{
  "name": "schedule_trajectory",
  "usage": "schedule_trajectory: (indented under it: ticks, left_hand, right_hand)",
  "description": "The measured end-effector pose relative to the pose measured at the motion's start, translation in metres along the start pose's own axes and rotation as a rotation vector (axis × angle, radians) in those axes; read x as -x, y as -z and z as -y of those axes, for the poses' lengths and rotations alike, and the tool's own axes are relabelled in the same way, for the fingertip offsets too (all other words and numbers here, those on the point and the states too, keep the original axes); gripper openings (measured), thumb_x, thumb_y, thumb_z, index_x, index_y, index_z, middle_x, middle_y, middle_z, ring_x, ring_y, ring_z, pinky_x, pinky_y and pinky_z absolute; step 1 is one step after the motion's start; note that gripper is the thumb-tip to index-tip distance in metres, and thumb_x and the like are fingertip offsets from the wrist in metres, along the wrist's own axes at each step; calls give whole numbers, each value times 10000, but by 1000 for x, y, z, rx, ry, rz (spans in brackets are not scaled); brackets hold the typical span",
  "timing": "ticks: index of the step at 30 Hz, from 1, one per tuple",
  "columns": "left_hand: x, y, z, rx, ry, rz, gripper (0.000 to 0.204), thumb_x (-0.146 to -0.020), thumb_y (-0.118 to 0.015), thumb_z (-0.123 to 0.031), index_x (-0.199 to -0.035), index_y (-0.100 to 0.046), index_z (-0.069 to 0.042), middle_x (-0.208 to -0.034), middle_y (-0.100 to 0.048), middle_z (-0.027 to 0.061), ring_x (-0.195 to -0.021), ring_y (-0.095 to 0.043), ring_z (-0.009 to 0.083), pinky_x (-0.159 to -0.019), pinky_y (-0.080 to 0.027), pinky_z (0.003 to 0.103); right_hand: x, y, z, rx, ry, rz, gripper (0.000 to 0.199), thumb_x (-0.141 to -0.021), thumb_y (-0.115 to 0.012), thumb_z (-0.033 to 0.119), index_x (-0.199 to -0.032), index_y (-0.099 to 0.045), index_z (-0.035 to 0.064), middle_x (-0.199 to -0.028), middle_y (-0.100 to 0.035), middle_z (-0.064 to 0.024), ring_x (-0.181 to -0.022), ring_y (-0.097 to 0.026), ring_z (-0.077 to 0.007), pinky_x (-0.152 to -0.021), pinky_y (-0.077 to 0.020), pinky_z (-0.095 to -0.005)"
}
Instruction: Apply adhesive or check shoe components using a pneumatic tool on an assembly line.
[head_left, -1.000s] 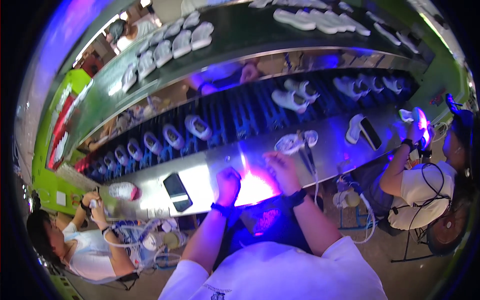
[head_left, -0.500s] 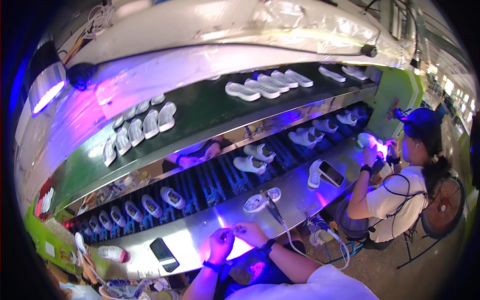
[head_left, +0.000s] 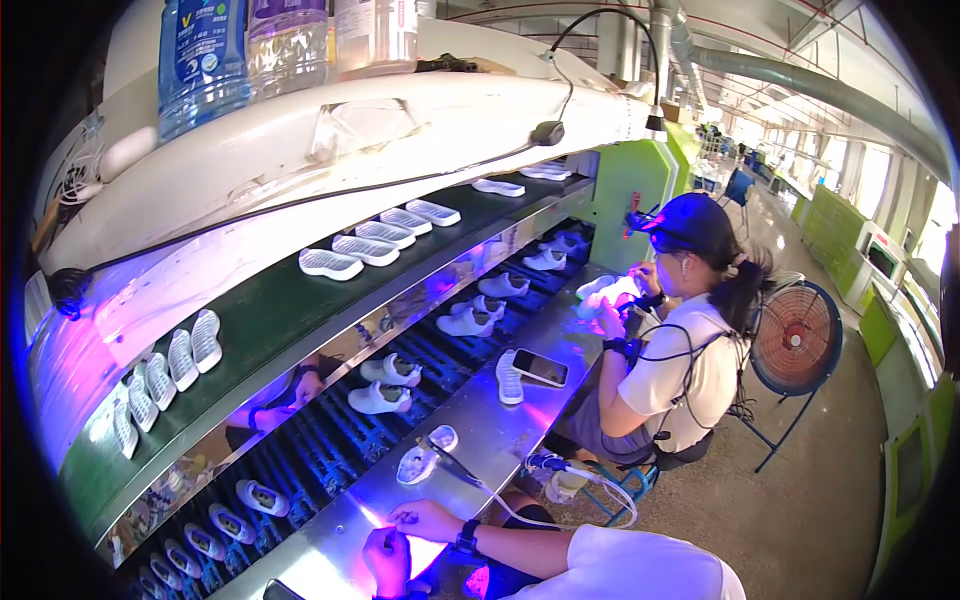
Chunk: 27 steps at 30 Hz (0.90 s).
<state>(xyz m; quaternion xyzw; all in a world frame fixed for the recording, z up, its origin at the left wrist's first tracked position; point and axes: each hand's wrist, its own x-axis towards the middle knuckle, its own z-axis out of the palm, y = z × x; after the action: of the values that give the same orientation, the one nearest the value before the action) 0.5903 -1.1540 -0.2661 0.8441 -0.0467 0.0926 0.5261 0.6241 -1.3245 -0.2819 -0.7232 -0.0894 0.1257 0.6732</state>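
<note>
Over the brightly lit front part of the metal bench (head_left: 478, 428), my left hand (head_left: 387, 562) and my right hand (head_left: 427, 521) are close together. The fingers of both are closed. Whatever they hold, if anything, is too small and dark to make out. Just beyond them lies a white sole-shaped tray (head_left: 416, 466) with whitish stuff in it. A brush-like tool (head_left: 452, 466) with a pale cord rests across the tray. White shoes (head_left: 380, 399) stand on the blue slatted conveyor (head_left: 330, 437) behind the bench.
White soles (head_left: 330, 264) lie along the green belt (head_left: 262, 300) above. A co-worker (head_left: 690, 350) at right handles a lit shoe (head_left: 610, 292). Near them are a sole (head_left: 509, 378), a phone (head_left: 541, 367) and a standing fan (head_left: 797, 338). Bottles (head_left: 290, 50) stand atop the white housing (head_left: 450, 105).
My view has swung right and upward, bringing in the bottles and the hall beyond. My hands stay together over the bench. The co-worker still handles the lit shoe.
</note>
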Motion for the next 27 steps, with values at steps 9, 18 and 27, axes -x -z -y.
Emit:
schedule_trajectory:
  ticks: [9,18,27]
  left_hand:
    - [-2,-3,-12,-139,-124,-72,76,-847,-645,-70,-811,-676,-10,-706,-648,151,-607,-632,294,-570,-477,414]
    - [-4,-2,-19,-123,-51,-93,139,-836,-628,-112,-806,-718,-10,-727,-677,206,-692,-671,357,-663,-521,451]
    - [-5,-7,-13,-90,-6,-41,126,-849,-647,-122,-812,-706,-16,-756,-694,196,-694,-668,337,-663,-518,441]
  right_hand:
    - [9,3,16,80,70,-12,238,-955,-717,174,-1155,-729,47,-1026,-748,-50,-959,-685,-124,-878,-553,-306]
    - [9,10,16,142,44,32,272,-967,-691,156,-1210,-726,41,-1044,-762,-60,-926,-701,-139,-849,-562,-308]
    - [8,16,8,53,32,17,285,-993,-692,181,-1230,-716,25,-1031,-757,-57,-911,-684,-114,-825,-560,-290]
